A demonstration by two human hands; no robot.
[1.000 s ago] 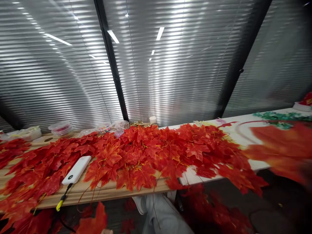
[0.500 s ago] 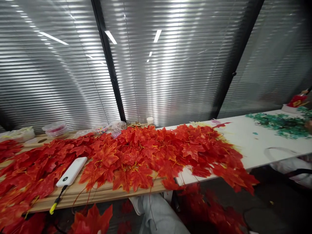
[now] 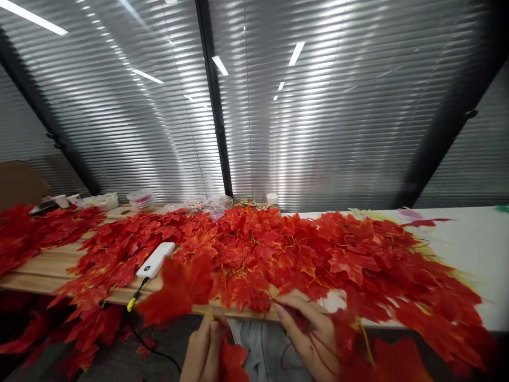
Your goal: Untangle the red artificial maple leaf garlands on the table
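A red leaf (image 3: 178, 289) is held up by its yellow stem (image 3: 207, 314) in the left hand (image 3: 204, 347), the fingers pinched together around the stem just off the near edge of the desk (image 3: 40, 270). More red leaf material is seen below that hand, partly hidden by it. The right hand (image 3: 310, 331) is curled at the same near edge, fingers bent around thin red stems and the edges of leaves; how tightly they are gripped cannot be told, since leaves cover part of the palm.

The desk is covered from its left end to near its right end by a heap of red leaves (image 3: 278, 249), which spills over the near edge at the right. The left part of the desk is bare wood, the right part white (image 3: 477, 244).

A white power bank (image 3: 156, 259) lies among the leaves near the near edge, left of the held leaf, with a dark round mark at its end and a black cable with a yellow plug (image 3: 131, 304) hanging over the edge. No writing on it can be read.

Along the far edge are set clear plastic tubs (image 3: 140, 199), a small white cup (image 3: 272, 199) and clear bags (image 3: 217, 204). Behind them, closed blinds (image 3: 318, 132) are seen.
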